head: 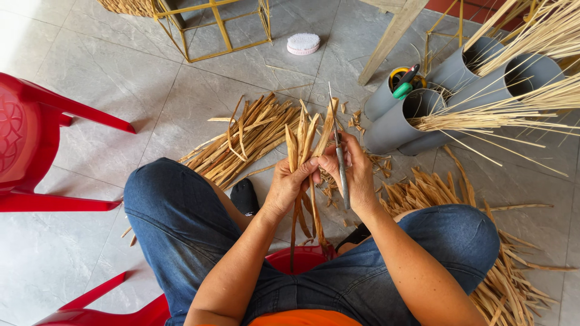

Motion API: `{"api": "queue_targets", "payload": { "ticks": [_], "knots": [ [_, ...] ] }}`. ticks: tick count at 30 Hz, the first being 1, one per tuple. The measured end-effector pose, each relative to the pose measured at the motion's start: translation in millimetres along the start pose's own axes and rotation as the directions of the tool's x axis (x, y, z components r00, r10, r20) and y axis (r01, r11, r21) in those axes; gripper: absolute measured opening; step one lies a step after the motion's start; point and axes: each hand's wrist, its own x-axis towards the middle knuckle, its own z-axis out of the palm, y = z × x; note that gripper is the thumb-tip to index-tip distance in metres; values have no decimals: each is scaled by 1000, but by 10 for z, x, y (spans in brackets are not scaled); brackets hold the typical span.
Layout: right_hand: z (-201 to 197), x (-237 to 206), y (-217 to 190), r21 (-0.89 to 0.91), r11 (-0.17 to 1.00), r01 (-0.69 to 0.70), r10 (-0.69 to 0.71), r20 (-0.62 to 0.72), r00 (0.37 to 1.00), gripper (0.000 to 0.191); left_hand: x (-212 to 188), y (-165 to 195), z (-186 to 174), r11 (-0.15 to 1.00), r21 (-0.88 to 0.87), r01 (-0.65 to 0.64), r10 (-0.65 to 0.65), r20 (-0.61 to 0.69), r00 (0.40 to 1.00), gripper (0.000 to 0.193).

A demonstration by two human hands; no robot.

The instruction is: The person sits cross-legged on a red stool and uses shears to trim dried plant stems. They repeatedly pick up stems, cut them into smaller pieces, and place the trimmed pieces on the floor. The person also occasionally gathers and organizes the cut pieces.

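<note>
1. Left hand [289, 186] clenched round a bunch of dried strips [307, 140] at frame centre, tips fanning upward.
2. Right hand [353, 175] gripping a thin metal blade [341, 162], thumb pressed on one strip.
3. Open tile floor [109, 115] upper left; red chair [30, 142] hugging the left edge.
4. Grey pipes [423, 105] with straw crowding upper right, cut off by the frame.
5. Strip pile [248, 136] just behind the hands; blade's handle end hidden in the palm, hard to make out.

L hand [289, 184] holds reed strips [305, 136] | R hand [355, 172] holds knife [341, 166]
</note>
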Motion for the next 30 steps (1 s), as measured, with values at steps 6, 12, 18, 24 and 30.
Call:
{"api": "queue_targets", "payload": {
  "ticks": [6, 12, 18, 24, 30],
  "knots": [
    [11, 30, 70, 84, 996, 1, 3, -47, 999, 40, 99, -90, 54, 998, 65, 19, -17, -34, 999, 19],
    [47, 138, -7, 273, 946, -173, 202, -80, 976, 36, 196, -38, 160, 998, 1, -70, 70, 55, 996, 20],
    [128, 173, -110, 90, 986, -143, 152, -102, 983, 25, 194, 130, 69, 997, 27, -76, 75, 43, 996, 24],
    [164, 161, -176, 132, 981, -143, 152, -61, 987, 23, 122, 249, 23, 994, 78, -71, 69, 32, 997, 23],
    [139, 167, -207, -13, 997, -72, 71, -69, 995, 26, 119, 224, 6, 992, 98, -85, 79, 62, 995, 23]
  ]
}}
